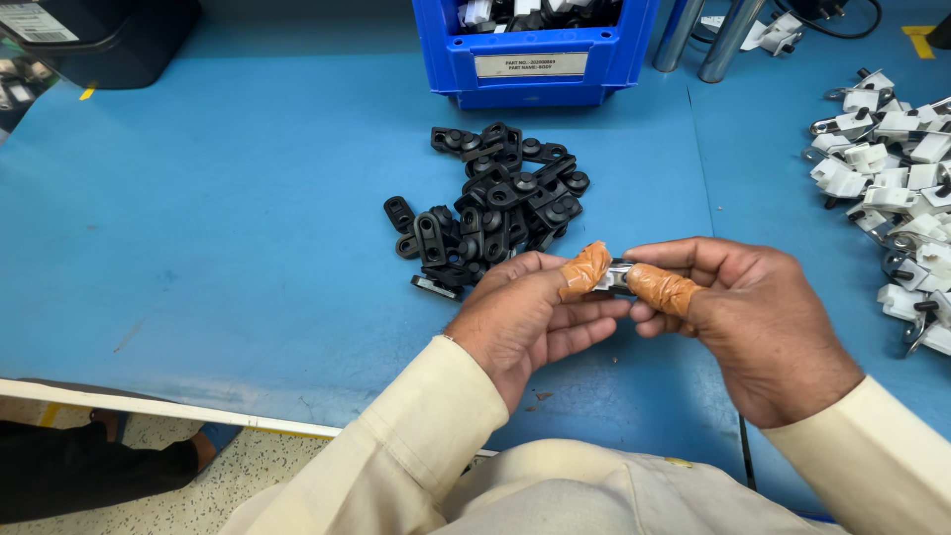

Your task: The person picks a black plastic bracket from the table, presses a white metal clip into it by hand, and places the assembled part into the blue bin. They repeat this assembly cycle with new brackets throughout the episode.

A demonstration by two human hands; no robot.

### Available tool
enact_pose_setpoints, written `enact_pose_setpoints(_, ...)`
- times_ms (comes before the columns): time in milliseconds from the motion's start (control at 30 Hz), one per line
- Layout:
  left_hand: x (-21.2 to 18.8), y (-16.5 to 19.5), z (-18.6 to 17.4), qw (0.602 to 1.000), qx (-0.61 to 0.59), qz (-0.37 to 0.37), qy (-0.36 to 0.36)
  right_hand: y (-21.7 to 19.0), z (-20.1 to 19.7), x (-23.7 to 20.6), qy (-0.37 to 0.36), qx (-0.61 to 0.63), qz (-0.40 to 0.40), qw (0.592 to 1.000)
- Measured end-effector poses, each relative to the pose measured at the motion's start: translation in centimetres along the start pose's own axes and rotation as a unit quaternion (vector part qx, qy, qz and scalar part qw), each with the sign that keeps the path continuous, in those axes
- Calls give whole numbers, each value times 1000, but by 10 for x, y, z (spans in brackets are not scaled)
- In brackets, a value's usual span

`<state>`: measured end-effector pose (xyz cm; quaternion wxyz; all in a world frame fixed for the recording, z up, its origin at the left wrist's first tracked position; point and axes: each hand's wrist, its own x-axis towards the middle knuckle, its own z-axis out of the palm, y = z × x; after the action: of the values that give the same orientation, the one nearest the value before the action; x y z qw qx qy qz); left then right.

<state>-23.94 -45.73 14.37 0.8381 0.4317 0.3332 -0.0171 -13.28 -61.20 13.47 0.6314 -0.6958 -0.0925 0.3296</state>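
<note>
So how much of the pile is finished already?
Done, it seems: a heap of white-and-metal pieces at the right. In hand: the left hand and right hand, thumbs taped, pinch one small part. Left: a pile of black plastic parts on the blue table.

clips pile (492,203) behind hands | bin (532,50) behind pile | brackets (892,188) right

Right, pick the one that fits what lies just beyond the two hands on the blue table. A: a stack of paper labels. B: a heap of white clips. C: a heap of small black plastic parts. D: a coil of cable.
C: the heap of small black plastic parts lies straight beyond the left hand and right hand; the white clips sit off at the right.
</note>
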Motion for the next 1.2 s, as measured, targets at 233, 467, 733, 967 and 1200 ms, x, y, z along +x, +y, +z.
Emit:
enact_pose_setpoints(233,-1,5,-3,998,56,7,-22,-3,-9,10,-10,45,54,997)
enact_pose_setpoints(467,4,-3,0,999,-1,9,-38,19,-15,10,-16,127,131,983)
enact_pose_setpoints(733,9,-4,10,998,52,-12,-32,37,-20,9,-31,115,70,990)
enact_pose_setpoints(967,7,-9,27,991,129,7,25,11,-8,2,85,77,100,988)
enact_pose_setpoints(1200,6,-13,33,987,152,11,42,4,-2,-4,111,90,105,984)
